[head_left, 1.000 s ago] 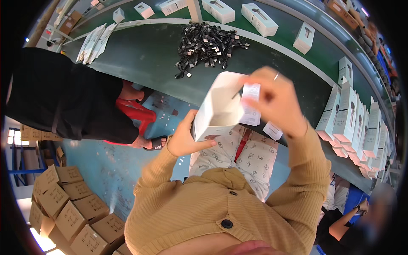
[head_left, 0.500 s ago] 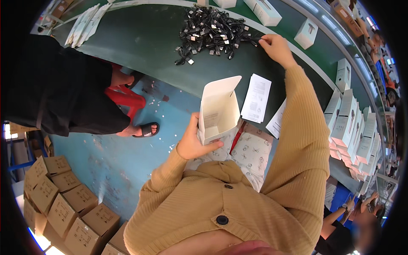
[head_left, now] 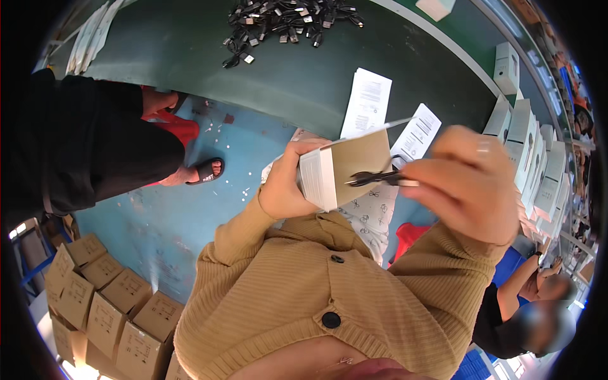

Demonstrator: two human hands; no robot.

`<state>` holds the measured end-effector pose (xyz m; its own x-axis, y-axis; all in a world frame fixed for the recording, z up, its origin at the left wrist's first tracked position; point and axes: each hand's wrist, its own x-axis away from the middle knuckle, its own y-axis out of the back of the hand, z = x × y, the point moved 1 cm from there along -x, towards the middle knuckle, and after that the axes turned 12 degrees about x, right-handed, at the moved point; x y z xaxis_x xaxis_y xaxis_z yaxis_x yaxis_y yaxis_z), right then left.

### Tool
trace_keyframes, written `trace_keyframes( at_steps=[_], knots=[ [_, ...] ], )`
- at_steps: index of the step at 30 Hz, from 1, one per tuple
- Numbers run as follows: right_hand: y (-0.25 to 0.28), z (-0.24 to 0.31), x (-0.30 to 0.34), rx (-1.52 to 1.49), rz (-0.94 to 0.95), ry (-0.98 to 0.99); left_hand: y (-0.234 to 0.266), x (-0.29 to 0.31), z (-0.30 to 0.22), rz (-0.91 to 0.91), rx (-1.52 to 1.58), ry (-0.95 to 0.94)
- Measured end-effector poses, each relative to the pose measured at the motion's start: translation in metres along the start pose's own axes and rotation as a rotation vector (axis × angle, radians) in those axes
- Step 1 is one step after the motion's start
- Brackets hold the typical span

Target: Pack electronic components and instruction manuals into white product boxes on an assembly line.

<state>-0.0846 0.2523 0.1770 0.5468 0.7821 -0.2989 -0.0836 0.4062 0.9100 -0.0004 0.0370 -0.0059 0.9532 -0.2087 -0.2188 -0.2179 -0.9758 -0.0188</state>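
Observation:
My left hand (head_left: 286,183) is wrapped round a small white carton (head_left: 320,180), tilted with its open end and raised flap to the right. Between the fingers of my right hand (head_left: 465,180) is a bundled black USB cable (head_left: 373,178); its near end lies in front of the carton's opening. The right hand is partly smeared by motion. Two stacks of printed leaflets, one (head_left: 369,98) just beyond the carton and another (head_left: 416,133) to its right, lie on the green table. Farther off sits a heap of black USB cables (head_left: 285,22).
The green table (head_left: 278,82) has a raised pale edge along its far side. White cartons (head_left: 522,139) stand in rows at the right. Brown boxes (head_left: 123,291) are stacked on the floor at lower left. A person in black (head_left: 107,139) is at left, another (head_left: 516,310) at lower right.
My right hand has come back from the cable heap to the carton with a black cable. The carton has turned so its opening faces right. The view has shifted, so the heap appears higher.

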Motion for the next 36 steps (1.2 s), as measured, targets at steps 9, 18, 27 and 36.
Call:
trace_keyframes(
  at_steps=[9,18,27,36],
  knots=[
    [-0.033,0.017,0.065,-0.094,-0.233,-0.263,-0.046,-0.001,-0.019,0.027,0.52,0.508],
    [0.009,0.002,0.137,0.311,-0.491,-0.695,-0.12,-0.079,-0.075,0.185,0.917,0.43],
    [0.121,-0.137,0.299,0.913,-0.138,-1.087,-0.013,-0.062,-0.048,0.012,0.393,0.117],
    [-0.019,-0.026,0.093,0.376,-0.223,-0.417,0.212,-0.126,-0.056,-0.485,-1.14,-0.282]
  ],
)
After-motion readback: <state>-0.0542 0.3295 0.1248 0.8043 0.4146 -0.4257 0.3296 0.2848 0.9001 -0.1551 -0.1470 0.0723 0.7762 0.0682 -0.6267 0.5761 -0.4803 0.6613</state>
